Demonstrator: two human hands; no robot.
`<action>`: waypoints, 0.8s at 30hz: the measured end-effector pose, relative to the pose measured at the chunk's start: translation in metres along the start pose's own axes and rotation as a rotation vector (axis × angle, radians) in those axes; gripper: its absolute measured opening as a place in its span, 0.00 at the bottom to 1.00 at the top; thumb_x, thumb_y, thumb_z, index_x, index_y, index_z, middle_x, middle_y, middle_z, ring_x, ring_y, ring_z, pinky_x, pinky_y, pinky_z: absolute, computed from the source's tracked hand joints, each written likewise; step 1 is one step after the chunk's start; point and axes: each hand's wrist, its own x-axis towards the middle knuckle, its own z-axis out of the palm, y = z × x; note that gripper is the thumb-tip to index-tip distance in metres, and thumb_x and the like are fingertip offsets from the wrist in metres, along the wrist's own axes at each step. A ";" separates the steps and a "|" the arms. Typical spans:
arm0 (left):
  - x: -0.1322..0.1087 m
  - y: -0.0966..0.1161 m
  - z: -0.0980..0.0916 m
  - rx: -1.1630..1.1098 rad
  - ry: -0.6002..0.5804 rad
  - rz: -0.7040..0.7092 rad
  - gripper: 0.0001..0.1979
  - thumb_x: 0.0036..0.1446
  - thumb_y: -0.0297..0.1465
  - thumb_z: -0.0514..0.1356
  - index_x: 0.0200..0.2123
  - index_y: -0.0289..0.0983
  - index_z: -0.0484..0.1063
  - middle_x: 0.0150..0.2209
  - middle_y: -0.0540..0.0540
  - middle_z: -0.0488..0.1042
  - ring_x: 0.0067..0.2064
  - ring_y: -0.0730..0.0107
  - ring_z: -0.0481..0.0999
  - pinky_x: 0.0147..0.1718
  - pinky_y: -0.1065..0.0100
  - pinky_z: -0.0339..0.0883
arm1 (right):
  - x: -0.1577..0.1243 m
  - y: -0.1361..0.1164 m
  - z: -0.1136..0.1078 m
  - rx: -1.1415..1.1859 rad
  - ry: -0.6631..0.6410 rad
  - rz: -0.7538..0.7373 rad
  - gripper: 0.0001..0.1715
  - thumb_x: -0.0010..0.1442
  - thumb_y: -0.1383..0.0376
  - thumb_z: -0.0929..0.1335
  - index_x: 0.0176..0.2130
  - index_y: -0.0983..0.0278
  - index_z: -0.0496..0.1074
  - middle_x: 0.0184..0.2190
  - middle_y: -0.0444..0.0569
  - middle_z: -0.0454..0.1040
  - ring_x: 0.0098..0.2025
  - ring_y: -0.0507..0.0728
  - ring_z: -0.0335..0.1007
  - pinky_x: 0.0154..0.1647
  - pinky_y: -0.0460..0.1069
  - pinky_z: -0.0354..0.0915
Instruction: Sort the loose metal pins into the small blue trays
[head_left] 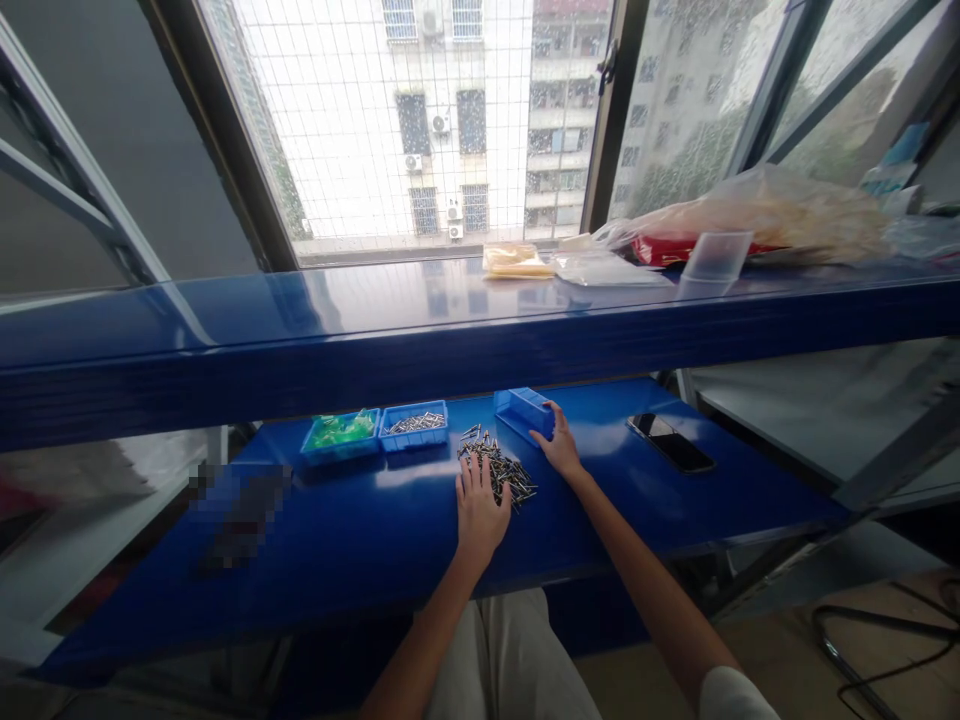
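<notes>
1. Our right hand (559, 448) is closed on the right end of the blue plastic bin (526, 412), with the thumb on the near side and the fingers around the far corner. The bin seems tipped; to which side exactly its opening looks, we cannot tell.
2. Our left hand (482, 510) grips nothing that we can see: its fingers are apart, lying palm down on the heap of slim metal pins (517, 478).
3. This heap is on the left of the right grip and closer to our body. Its long axis goes slantwise, from far left to near right. The left hand is the nearer one, already touching it, while the right hand is apart from it.
4. Farther to the left of the right grip, beyond the heap, we see the pin tray (416, 438) and, just beside it, the green-piece tray (341, 456).
5. On the right of the right grip, well apart, the smartphone (671, 443) lies flat on the blue tabletop (360, 530).
</notes>
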 end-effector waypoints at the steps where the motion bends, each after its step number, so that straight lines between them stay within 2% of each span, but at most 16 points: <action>1: 0.000 0.000 0.001 -0.002 -0.004 -0.004 0.27 0.58 0.40 0.44 0.58 0.34 0.53 0.61 0.40 0.50 0.62 0.54 0.44 0.56 0.51 0.48 | 0.007 0.002 0.006 -0.010 -0.004 0.001 0.32 0.51 0.61 0.64 0.54 0.62 0.52 0.50 0.55 0.61 0.47 0.60 0.64 0.42 0.54 0.64; 4: 0.001 0.000 0.003 -0.013 -0.005 0.000 0.26 0.57 0.39 0.45 0.58 0.35 0.53 0.61 0.41 0.51 0.62 0.55 0.44 0.56 0.51 0.48 | 0.024 0.004 0.029 -0.044 -0.020 0.022 0.32 0.52 0.61 0.62 0.55 0.61 0.51 0.51 0.56 0.61 0.46 0.60 0.66 0.39 0.53 0.65; 7: 0.003 0.000 0.004 -0.023 0.015 0.012 0.25 0.57 0.38 0.45 0.57 0.37 0.54 0.61 0.42 0.51 0.62 0.56 0.44 0.56 0.51 0.48 | 0.034 0.007 0.054 -0.091 0.027 0.082 0.32 0.52 0.59 0.61 0.55 0.64 0.54 0.50 0.59 0.62 0.46 0.63 0.66 0.39 0.55 0.65; 11: 0.003 0.000 0.004 -0.033 0.027 0.002 0.26 0.58 0.38 0.45 0.58 0.37 0.52 0.61 0.43 0.50 0.62 0.56 0.44 0.56 0.51 0.49 | 0.037 0.011 0.076 -0.056 0.030 0.017 0.26 0.54 0.62 0.58 0.53 0.65 0.58 0.46 0.56 0.66 0.44 0.61 0.67 0.43 0.55 0.64; 17: 0.003 -0.001 0.005 -0.038 -0.006 0.005 0.27 0.57 0.38 0.45 0.59 0.38 0.49 0.61 0.44 0.51 0.62 0.56 0.44 0.56 0.50 0.48 | 0.030 0.014 0.077 -0.075 -0.066 0.002 0.24 0.54 0.65 0.57 0.50 0.64 0.60 0.40 0.54 0.70 0.36 0.60 0.70 0.39 0.55 0.66; 24: 0.004 0.000 0.002 -0.031 -0.004 0.016 0.27 0.57 0.39 0.45 0.59 0.37 0.50 0.61 0.42 0.50 0.62 0.55 0.43 0.56 0.50 0.48 | 0.031 0.008 0.071 0.012 -0.090 0.040 0.23 0.53 0.66 0.57 0.49 0.63 0.62 0.35 0.50 0.73 0.36 0.59 0.70 0.39 0.54 0.66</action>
